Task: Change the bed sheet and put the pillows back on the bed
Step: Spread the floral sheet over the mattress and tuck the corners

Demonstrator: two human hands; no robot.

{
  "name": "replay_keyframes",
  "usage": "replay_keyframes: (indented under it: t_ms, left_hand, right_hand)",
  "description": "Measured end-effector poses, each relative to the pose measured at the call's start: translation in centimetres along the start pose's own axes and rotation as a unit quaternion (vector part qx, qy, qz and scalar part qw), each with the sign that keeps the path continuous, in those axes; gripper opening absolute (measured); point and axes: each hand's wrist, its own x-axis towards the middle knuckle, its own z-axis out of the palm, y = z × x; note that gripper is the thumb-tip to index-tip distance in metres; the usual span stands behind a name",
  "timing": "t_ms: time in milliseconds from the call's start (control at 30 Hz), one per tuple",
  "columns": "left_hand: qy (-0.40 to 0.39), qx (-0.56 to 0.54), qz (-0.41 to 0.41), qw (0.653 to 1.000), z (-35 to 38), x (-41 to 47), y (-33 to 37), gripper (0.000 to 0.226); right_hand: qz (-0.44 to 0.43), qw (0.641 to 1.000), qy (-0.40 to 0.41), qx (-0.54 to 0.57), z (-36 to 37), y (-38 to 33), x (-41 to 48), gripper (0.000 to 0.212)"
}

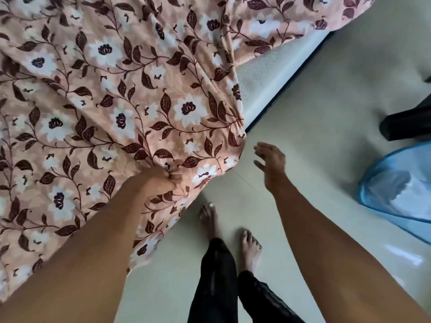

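Note:
A pink bed sheet (pixel 98 94) with white flowers and dark leaves covers most of the bed and hangs over its near corner. My left hand (pixel 161 180) is shut on a bunched fold of the sheet at that corner. My right hand (pixel 271 164) hovers over the floor just right of the hanging corner, fingers spread, holding nothing. A strip of bare white mattress (pixel 275 73) shows along the bed's right side, above a dark bed frame edge (pixel 286 89). No pillows are in view.
Pale tiled floor (pixel 326 113) runs along the right of the bed. A light blue translucent object (pixel 396 187) lies at the right edge, with a black object (pixel 408 127) above it. My bare feet (pixel 210 220) stand close to the bed's corner.

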Motion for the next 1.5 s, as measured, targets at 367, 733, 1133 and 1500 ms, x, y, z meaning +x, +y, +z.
replay_keyframes:
  t_ms: [367, 733, 1133, 1500]
  left_hand:
    - [0.286, -0.002, 0.123, 0.950, -6.3, 1.2, 6.8, 0.045]
    - [0.208, 0.017, 0.168, 0.963, -12.5, 4.9, 10.6, 0.069]
    - [0.154, -0.208, 0.156, 0.953, -14.2, 3.0, 10.5, 0.064]
    - [0.150, -0.209, 0.082, 0.963, -13.2, 3.8, 12.6, 0.089]
  right_hand:
    - [0.016, 0.984, -0.141, -0.103, 1.6, -2.2, 0.0, 0.034]
    - [-0.194, 0.960, 0.127, -0.153, 6.2, -7.4, 3.0, 0.023]
    - [-0.058, 0.988, 0.089, -0.112, 12.3, -19.6, 7.7, 0.022]
    - [0.004, 0.990, 0.018, 0.138, 2.7, -19.5, 9.7, 0.065]
